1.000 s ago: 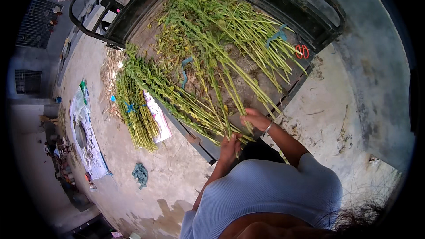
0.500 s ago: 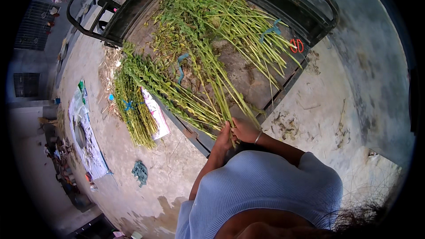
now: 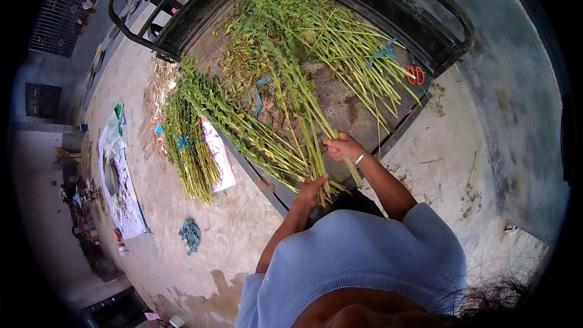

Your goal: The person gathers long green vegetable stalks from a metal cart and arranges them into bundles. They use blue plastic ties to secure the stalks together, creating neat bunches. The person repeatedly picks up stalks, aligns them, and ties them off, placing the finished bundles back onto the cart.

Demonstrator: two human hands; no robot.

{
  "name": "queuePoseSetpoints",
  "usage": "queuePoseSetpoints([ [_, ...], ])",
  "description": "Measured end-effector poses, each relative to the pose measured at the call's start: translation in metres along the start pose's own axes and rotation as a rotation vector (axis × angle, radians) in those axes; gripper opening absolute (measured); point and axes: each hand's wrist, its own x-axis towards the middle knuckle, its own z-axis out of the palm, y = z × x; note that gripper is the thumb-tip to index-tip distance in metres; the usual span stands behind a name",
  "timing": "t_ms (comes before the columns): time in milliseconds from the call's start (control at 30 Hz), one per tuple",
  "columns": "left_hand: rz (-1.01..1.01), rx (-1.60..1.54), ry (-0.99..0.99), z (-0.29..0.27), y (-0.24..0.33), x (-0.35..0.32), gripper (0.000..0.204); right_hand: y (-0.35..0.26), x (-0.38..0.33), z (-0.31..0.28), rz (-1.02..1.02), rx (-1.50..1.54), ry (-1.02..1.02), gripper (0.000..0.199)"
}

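My left hand (image 3: 313, 189) is closed around the lower ends of a bunch of green leafy plant stalks (image 3: 311, 152), by the near edge of the cart bed. A little farther off and to the right, my right hand (image 3: 345, 147) grips a few other stalks (image 3: 328, 129), whose cut ends stick out below the fist. The leafy tops of both bunches run away from me across the bed. Beside them lies a larger heap of cut stalks (image 3: 358, 54), with a blue-green strip (image 3: 382, 53) across it. Another such strip (image 3: 261, 94) lies left of the held stalks.
Red-handled scissors (image 3: 415, 75) lie at the right corner of the dark metal cart bed (image 3: 395, 126). On the floor to the left are a bundle tied in blue (image 3: 189, 158), a white sack (image 3: 220, 157), a crumpled green cloth (image 3: 190, 235) and a spread sheet (image 3: 124, 203).
My hands were together at the stalk ends and are now apart. The right one has moved up and away to the right with some stalks; the left one stays low on the others.
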Motion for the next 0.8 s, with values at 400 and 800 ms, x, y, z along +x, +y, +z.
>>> queuePoseSetpoints([
  [400,0.227,0.476,0.187,0.003,0.015,-0.026,0.018,0.021,-0.022,0.021,0.018,-0.112,0.340,0.015],
  [800,0.048,0.153,-0.112,-0.001,0.010,-0.048,0.025,0.096,0.023,0.029,-0.182,-0.411,0.378,0.027],
])
